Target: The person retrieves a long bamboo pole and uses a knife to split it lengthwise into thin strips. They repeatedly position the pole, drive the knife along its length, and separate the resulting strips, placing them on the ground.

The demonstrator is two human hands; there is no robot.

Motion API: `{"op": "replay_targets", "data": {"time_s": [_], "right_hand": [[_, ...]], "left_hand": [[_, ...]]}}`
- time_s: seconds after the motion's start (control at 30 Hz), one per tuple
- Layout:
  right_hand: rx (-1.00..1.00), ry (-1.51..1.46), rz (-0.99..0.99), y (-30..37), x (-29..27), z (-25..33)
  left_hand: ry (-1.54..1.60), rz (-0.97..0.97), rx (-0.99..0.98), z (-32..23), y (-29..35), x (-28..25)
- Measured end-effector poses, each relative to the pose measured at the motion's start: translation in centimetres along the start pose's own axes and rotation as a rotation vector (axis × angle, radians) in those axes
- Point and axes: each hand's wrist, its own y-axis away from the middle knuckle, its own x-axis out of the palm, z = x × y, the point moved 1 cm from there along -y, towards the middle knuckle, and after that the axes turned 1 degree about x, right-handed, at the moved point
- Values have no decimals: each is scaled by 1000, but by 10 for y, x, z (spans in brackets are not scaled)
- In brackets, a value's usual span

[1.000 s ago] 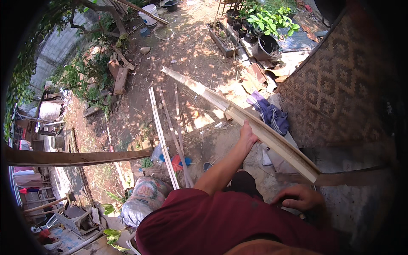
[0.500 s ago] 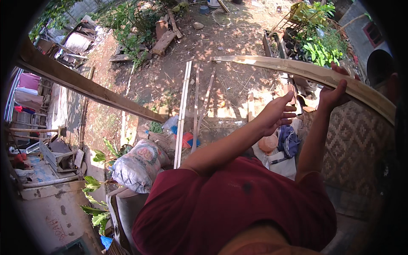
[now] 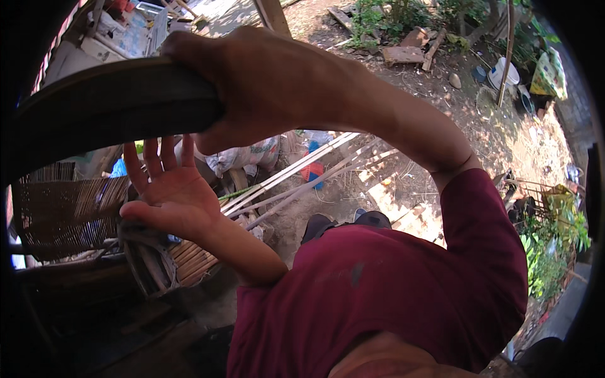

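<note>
A long wooden board (image 3: 113, 104), dark in the shade and bent in the picture, runs from the left rim to its near end at upper left centre. My right hand (image 3: 242, 85) reaches across and is closed around that end, thumb below and fingers over the top. Just under the board, my left hand (image 3: 176, 195) is open, palm up, its fingers spread. Its fingertips reach the board's lower edge; whether they touch it I cannot tell. The board's far end is lost at the dark rim.
Several pale wooden strips (image 3: 296, 165) lie on the ground beyond my body. Stuffed sacks (image 3: 255, 154) and a woven bamboo panel (image 3: 69, 214) are at the left. A wooden post (image 3: 272, 17) rises at the top. At far right stands a white bucket (image 3: 504, 72).
The view has swung to the left. The board has gone from my right side to my left, with my right hand still on it. My left hand stays open and is now beneath the board.
</note>
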Motion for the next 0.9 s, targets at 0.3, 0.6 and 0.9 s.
{"op": "replay_targets", "data": {"time_s": [0.3, 0.6, 0.9], "right_hand": [[29, -644, 547, 82, 270, 16], [396, -452, 849, 188, 314, -81], [552, -347, 550, 254, 325, -153]], "left_hand": [[-394, -712, -39, -65, 115, -174], [-245, -608, -148, -66, 131, -257], [-253, -440, -173, -39, 88, -302]]}}
